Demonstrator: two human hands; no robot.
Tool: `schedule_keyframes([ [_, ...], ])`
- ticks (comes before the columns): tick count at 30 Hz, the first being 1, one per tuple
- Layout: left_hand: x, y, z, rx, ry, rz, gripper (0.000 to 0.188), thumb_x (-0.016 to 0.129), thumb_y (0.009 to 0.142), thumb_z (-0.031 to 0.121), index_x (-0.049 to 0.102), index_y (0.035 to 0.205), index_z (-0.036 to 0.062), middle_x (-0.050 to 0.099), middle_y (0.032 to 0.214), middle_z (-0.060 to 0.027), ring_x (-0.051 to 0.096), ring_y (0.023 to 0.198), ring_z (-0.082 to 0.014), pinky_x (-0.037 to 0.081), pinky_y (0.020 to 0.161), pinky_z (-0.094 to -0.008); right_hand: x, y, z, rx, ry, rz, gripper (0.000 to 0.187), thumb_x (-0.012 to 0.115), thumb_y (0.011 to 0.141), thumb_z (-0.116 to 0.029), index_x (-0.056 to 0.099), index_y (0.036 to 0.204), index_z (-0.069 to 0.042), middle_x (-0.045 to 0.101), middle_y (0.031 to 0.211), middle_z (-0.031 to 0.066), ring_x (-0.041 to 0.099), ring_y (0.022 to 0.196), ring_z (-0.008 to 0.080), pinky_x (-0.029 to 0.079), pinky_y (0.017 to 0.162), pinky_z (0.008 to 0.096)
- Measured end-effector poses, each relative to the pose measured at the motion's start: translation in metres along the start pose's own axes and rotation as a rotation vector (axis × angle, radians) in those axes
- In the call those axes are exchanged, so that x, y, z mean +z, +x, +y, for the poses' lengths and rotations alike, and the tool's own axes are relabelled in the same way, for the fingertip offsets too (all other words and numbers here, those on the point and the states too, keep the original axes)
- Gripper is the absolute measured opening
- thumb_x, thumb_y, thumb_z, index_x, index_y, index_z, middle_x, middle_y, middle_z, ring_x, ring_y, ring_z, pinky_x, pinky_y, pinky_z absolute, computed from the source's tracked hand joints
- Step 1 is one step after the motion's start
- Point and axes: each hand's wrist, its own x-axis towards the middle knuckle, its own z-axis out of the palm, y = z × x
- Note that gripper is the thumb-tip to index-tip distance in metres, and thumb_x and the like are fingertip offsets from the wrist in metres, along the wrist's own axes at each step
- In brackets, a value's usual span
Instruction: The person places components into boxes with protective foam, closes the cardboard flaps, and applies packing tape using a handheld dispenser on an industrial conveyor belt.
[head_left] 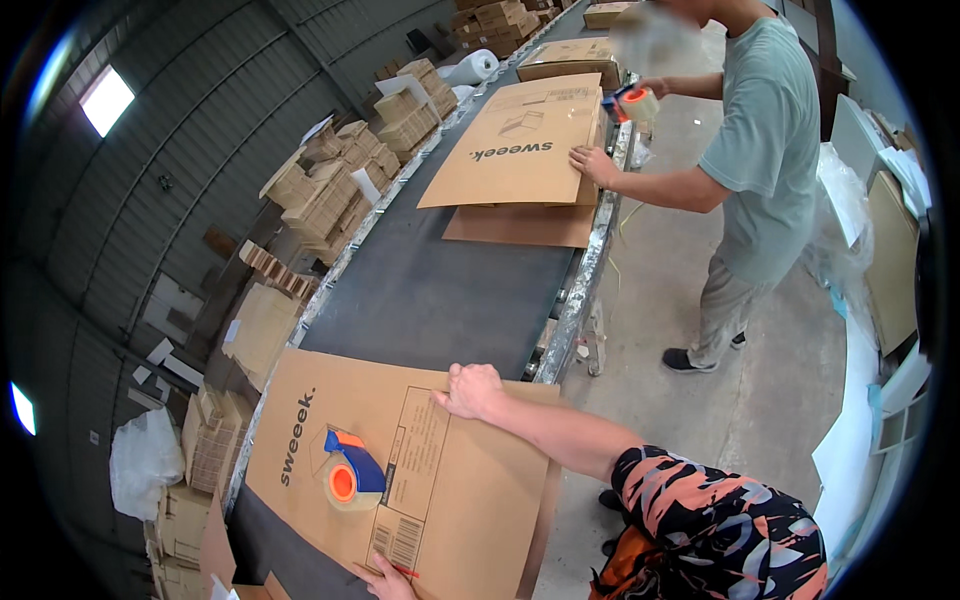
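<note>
In front of me a flat-looking brown cardboard box (pixel 470 480), printed with dark lettering and a label panel, lies across the conveyor belt. A blue and orange tape dispenser (pixel 352 470) with a roll of clear tape rests on top of it. My right hand (pixel 472 391) is closed on the box's far edge, its thumb lying on the cardboard. At the near edge, low in the picture, my left hand (pixel 388 580) grips the same box with the fingertips on its top; much of this hand is cut off. A thin red mark shows beside its fingers.
Further up the dark conveyor belt (pixel 430 290), a co-worker (pixel 765 140) presses one hand on another cardboard box (pixel 520 135) and holds a tape dispenser (pixel 630 103) in the other. Stacked cardboard pieces (pixel 330 200) line the belt's left side. White sheets (pixel 850 450) lean at the right.
</note>
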Motion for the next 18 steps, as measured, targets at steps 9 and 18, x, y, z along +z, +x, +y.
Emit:
schedule_keyframes([
  [9,0.033,0.092,-0.133,0.356,0.279,-0.001,0.074,0.057,0.086,0.032,0.020,0.149,0.0372,0.025,0.151,-0.0244,0.058,0.101,-0.0504,0.052,0.080,-0.0549,-0.021,-0.109,0.002,0.001,0.014,-0.141,0.096,0.050,0.080,-0.068,0.039,0.134,0.011,0.050,0.127,0.0268,0.056,0.111,0.0353,0.048,0.091,0.0439],
  [18,0.005,0.021,-0.031,0.106,0.104,0.016,0.082,0.043,0.085,0.069,0.026,0.150,0.0228,0.050,0.124,-0.0298,0.055,0.107,-0.0447,0.044,0.090,-0.0519,-0.027,-0.135,0.003,-0.753,-0.374,-0.402,0.139,0.089,0.038,-0.049,0.019,0.151,-0.008,0.015,0.152,0.0311,0.011,0.141,0.0481,0.008,0.115,0.0540],
])
